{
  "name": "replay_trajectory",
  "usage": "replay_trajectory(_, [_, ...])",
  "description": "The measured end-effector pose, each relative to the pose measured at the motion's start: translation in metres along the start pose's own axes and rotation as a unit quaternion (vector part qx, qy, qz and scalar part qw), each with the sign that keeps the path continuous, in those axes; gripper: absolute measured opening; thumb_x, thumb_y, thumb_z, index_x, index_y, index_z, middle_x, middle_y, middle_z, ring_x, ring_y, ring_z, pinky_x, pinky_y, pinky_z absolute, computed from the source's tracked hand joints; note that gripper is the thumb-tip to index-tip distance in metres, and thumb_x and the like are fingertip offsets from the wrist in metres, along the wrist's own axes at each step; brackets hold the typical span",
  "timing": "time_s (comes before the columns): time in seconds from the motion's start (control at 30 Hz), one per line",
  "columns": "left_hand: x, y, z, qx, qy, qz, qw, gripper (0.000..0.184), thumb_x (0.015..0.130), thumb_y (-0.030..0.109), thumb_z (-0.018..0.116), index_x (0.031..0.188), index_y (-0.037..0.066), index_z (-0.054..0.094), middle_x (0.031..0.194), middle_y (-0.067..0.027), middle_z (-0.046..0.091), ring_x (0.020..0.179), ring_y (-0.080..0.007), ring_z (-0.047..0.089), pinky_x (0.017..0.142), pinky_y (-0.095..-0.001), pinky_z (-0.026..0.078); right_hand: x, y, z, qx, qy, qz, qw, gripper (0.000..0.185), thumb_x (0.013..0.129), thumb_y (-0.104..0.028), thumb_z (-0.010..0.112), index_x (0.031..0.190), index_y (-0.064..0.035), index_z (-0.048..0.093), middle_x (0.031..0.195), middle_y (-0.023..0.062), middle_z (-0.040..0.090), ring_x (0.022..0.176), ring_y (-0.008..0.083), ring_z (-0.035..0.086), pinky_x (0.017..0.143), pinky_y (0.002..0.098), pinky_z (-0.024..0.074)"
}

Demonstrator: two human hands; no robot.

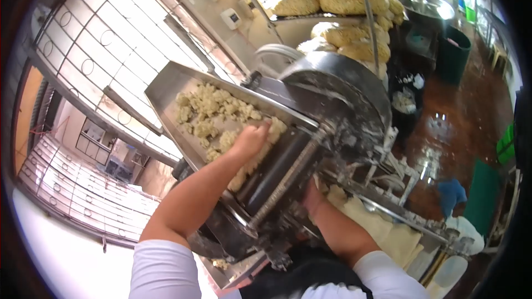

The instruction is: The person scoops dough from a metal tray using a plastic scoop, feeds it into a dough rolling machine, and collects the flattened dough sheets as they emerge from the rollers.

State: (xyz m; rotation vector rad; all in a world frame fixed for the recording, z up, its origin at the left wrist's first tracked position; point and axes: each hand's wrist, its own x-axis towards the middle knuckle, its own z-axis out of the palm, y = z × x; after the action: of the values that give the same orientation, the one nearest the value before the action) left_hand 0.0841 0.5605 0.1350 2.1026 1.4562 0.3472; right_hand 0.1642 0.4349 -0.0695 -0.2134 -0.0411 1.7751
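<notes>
My left hand [254, 139] is in the metal hopper [162, 84] of a dough roller machine, its fingers curled down on crumbly pale dough [208, 102] at the hopper's lower end. Loose clumps of this dough are spread up the hopper behind the hand. Just past the dough lies a dark smooth roller [277, 169], with a thin bar [291, 176] running alongside it. My right hand [313, 196] reaches in below the roller on the right side, its fingers hidden by the machine. Folded flat dough sheets [382, 224] lie beside my right forearm.
A large round machine guard [341, 80] stands right of the hopper. Filled clear bags [343, 0] are stacked behind it. A metal basin [424, 5] and a dark green bin [453, 55] stand at the back right, by a wet-looking reddish floor [435, 149]. Barred windows [105, 33] line the left.
</notes>
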Motion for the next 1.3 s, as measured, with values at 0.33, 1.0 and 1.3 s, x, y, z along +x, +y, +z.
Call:
replay_trajectory(0.33, [0.151,-0.119,-0.232,0.139,0.311,-0.157,0.927,0.068,0.080,0.061,0.056,0.121,0.007,0.059,0.131,-0.0148,0.052,0.117,-0.0298,0.052,0.097,-0.0443,0.041,0.040,0.002,0.016,0.026,0.016,-0.014,0.999,0.057,0.094,-0.052,0.038,0.128,-0.0091,0.051,0.123,0.0107,0.058,0.108,0.0289,0.058,0.090,0.0454,0.0482])
replay_trajectory(1.0, [-0.006,-0.002,-0.044,0.349,0.103,0.031,0.931,0.046,0.091,0.041,0.038,0.104,0.007,0.067,0.112,-0.0212,0.060,0.111,-0.0358,0.050,0.095,-0.0474,0.040,-0.046,-0.002,-0.060,-0.010,0.201,-0.023,0.979,0.049,0.087,-0.036,0.055,0.127,-0.0089,0.049,0.123,0.0136,0.055,0.113,0.0329,0.053,0.096,0.0501,0.0423])
replay_trajectory(1.3, [-0.019,0.040,-0.044,0.344,0.046,0.024,0.938,0.054,0.093,0.050,0.042,0.117,0.004,0.057,0.119,-0.0231,0.055,0.110,-0.0364,0.055,0.093,-0.0449,0.044,-0.136,-0.015,-0.085,-0.217,0.232,-0.077,0.945,0.052,0.085,-0.028,0.067,0.126,-0.0016,0.049,0.117,0.0129,0.059,0.107,0.0286,0.058,0.091,0.0436,0.0468])
